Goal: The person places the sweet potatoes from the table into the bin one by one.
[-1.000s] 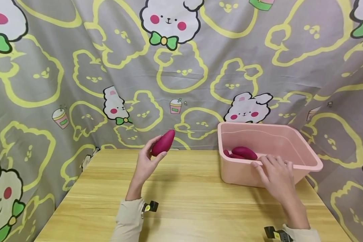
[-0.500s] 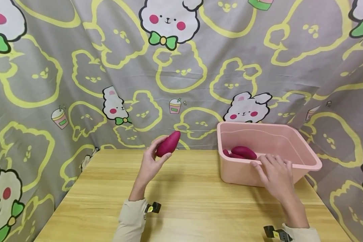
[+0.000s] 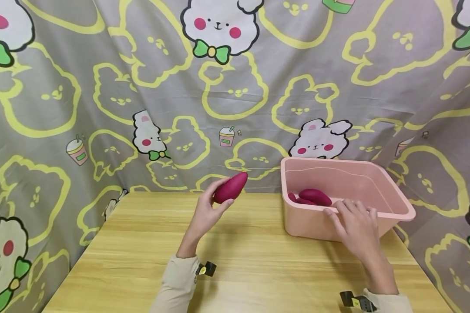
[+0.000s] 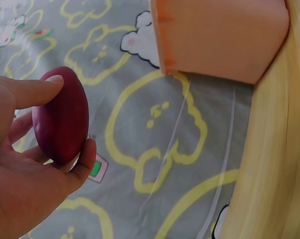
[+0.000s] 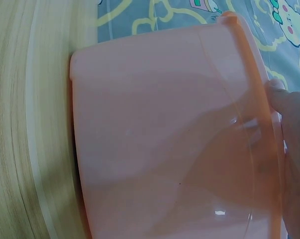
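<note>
My left hand (image 3: 208, 214) holds a smooth purple-red sweet potato (image 3: 232, 188) in the air, left of a pink plastic bin (image 3: 307, 224). In the left wrist view, the thumb lies across the upper end of the sweet potato (image 4: 65, 119) and the fingers support it from below. At the bin's near rim is my right hand (image 3: 358, 228), gripping it with the fingers over the edge and the thumb outside. More sweet potatoes (image 3: 315, 197) lie inside the bin at its left end, partly hidden by the front wall. In the right wrist view, the bin's outer wall (image 5: 154, 124) takes up most of the picture.
Under both arms is a light wooden table (image 3: 141, 243). A grey curtain (image 3: 243, 100) with cartoon rabbits and yellow outlines hangs behind and on both sides. The bin stands at the table's back right, close to the curtain.
My left hand has moved to the right with the sweet potato, nearer the bin, and the sweet potato has tilted further over to the right. The right hand keeps its place on the rim.
</note>
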`<state>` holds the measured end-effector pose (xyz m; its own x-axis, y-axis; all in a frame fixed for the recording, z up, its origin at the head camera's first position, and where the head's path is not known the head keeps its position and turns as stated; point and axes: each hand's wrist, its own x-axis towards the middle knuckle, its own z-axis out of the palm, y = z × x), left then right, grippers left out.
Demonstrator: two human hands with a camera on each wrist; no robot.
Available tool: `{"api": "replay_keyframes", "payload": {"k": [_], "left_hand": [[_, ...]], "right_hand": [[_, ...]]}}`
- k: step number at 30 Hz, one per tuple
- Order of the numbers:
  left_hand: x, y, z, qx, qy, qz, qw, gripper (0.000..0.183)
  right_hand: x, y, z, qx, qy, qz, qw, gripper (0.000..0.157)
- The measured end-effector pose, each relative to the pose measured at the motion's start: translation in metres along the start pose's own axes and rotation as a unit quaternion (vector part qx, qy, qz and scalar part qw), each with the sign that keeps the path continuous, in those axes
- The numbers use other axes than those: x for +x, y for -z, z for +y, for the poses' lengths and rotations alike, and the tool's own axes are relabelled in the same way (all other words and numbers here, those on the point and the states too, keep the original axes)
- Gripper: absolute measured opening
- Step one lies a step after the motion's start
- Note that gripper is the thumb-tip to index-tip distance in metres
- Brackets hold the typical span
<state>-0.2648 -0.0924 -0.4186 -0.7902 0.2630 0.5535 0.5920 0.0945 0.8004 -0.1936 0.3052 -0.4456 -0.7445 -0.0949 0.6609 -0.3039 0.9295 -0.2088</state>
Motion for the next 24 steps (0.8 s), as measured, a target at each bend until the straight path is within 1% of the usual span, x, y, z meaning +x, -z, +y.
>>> {"api": "replay_keyframes", "payload": {"k": [9,15,19,24], "left_hand": [[0.009,-0.017,0.009,0.024,-0.002,-0.001,0.9997,0.056],[0.013,-0.025,0.010,0.037,-0.023,-0.011,0.9990,0.054],[0.016,-0.029,0.011,0.047,-0.028,-0.020,0.9983,0.054],[0.020,-0.034,0.015,0.071,-0.033,-0.019,0.9967,0.055]], "right_hand": [[-0.001,0.001,-0.001,-0.001,0.003,0.000,1.000,0.024],[-0.002,0.002,0.000,-0.001,0.006,0.002,1.000,0.024],[-0.001,0.003,0.000,0.000,0.003,0.001,1.000,0.024],[0.001,0.003,-0.001,0.006,-0.001,-0.004,1.000,0.022]]}}
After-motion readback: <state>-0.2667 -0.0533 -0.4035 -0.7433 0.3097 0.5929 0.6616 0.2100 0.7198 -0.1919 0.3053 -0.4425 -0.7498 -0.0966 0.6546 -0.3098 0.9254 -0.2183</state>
